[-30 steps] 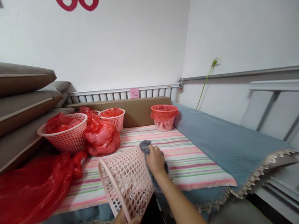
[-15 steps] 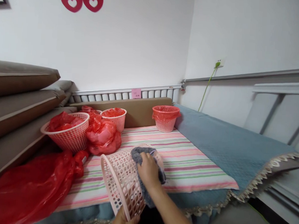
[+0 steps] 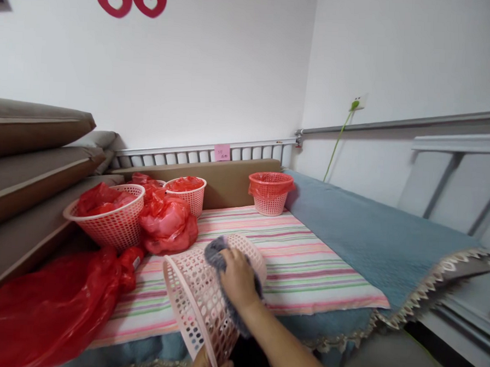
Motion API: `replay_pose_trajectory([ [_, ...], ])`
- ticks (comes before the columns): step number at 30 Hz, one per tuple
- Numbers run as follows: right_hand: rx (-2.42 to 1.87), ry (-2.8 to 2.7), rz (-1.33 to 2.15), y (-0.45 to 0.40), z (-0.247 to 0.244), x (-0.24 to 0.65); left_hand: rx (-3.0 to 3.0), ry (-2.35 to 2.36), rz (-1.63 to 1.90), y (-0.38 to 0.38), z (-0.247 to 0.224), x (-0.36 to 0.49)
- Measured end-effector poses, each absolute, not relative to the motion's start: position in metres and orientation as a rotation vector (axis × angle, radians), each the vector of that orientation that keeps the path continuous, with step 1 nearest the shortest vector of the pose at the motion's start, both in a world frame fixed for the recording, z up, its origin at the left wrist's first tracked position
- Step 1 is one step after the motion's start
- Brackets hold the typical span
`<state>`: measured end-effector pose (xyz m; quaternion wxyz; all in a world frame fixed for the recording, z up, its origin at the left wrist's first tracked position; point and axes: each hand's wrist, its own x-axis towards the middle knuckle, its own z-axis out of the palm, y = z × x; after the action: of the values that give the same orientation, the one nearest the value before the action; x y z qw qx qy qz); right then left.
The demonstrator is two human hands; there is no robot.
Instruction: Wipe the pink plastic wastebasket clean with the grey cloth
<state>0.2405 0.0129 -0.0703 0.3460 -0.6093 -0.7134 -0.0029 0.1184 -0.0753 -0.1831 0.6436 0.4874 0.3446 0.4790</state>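
Observation:
A pale pink perforated basket [image 3: 206, 291] lies tipped on its side at the front edge of the striped cloth [image 3: 306, 263], its rim facing left. My left hand [image 3: 211, 366] grips that rim at the bottom of the view, thumb on one side. My right hand [image 3: 239, 279] presses a dark grey fluffy cloth [image 3: 215, 252] against the basket's outer side, near its base. The cloth drapes down under my right wrist; part of it is hidden by the hand.
Baskets with red bags [image 3: 115, 223] [image 3: 193, 194] and a knotted red bag [image 3: 169, 223] stand left. A red bag [image 3: 53, 305] lies front left, beside stacked cushions [image 3: 31, 178]. A red-lined basket [image 3: 270, 196] stands at the back. Blue padding [image 3: 369, 228] is on the right.
My right hand and the grey cloth have moved slightly left and up over the basket, uncovering more of its base. My left hand still holds the rim.

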Motion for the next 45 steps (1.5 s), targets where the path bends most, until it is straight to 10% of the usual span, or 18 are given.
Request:
replay_pose_trajectory([
  [8, -1.985, -1.553, -0.178, 0.066, -0.088, 0.31, 1.18, 0.722, 1.108, -0.069, -0.213, 0.115],
  [18, -1.928, -1.548, -0.044, 0.047, -0.086, 0.292, 0.838, 0.759, 1.23, -0.052, -0.094, 0.114],
  [32, -1.22, -1.894, 0.329, -0.054, -0.07, 0.187, 1.133, 1.083, 1.276, -0.051, -0.164, 0.086],
  [45, -1.993, -1.502, -0.141, 0.06, -0.081, 0.318, 1.41, 0.861, 0.941, -0.074, -0.131, 0.108],
])
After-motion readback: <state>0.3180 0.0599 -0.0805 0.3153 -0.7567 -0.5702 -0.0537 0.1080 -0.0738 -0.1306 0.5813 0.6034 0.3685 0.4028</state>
